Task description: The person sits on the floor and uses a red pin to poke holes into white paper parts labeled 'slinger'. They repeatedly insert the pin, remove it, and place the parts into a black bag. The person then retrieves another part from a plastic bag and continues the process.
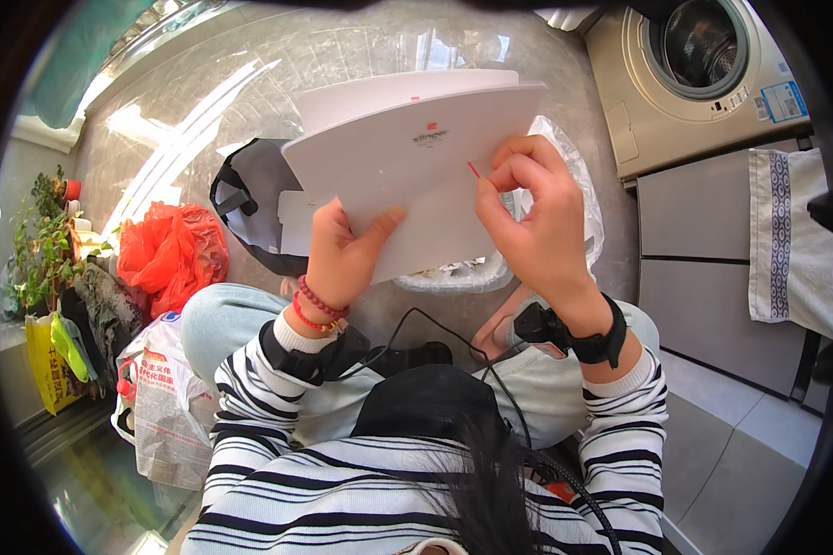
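Observation:
A large white folded card [407,194] with two curved panels is held up in front of me. My left hand [347,250] grips its lower left side, thumb on the near face and fingers behind. My right hand [537,208] is at the card's right side, thumb and index finger pinched together. A thin red strip [473,169] shows at those fingertips, against the card's face. Below the card stands a container lined with clear plastic [491,277], mostly hidden. To its left, an open dark bag [241,199] has another white piece [294,222] in it.
A washing machine [676,102] stands at the far right, above grey cabinets [694,217] with a hanging towel [773,236]. At the left are a red plastic bag [171,254], a white printed bag [171,398] and potted plants [46,250]. A black cable [407,319] runs between my wrists.

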`<state>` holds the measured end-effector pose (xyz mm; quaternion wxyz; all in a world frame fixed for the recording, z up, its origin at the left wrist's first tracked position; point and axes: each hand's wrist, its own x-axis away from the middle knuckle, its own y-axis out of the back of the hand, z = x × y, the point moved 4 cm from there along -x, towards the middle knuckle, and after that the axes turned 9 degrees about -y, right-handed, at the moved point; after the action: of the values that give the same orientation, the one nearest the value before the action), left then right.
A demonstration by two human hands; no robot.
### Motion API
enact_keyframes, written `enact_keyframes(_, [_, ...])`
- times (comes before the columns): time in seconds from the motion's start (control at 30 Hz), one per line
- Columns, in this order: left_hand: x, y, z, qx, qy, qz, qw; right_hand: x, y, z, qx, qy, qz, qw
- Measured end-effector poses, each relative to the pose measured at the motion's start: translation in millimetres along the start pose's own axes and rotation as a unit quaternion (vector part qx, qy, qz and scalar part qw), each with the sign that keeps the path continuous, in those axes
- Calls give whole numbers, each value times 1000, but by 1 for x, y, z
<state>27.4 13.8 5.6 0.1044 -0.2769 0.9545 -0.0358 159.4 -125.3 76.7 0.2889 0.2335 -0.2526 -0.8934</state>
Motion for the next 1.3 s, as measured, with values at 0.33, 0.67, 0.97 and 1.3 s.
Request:
enact_keyframes(0.33, [-3, 1, 4, 231, 100, 19, 968, 0, 13, -5, -171, -12, 40, 984])
enact_keyframes(0.67, [-2, -1, 1, 248, 134, 52, 958, -1, 14, -9, -310, -131, 208, 918])
enact_keyframes(0.97, [1, -1, -1, 240, 159, 59, 956, 1, 15, -4, -108, -42, 216, 970])
enact_keyframes(1.3, [1, -1, -3, 241, 181, 73, 951, 0, 14, -12, -146, -65, 223, 962])
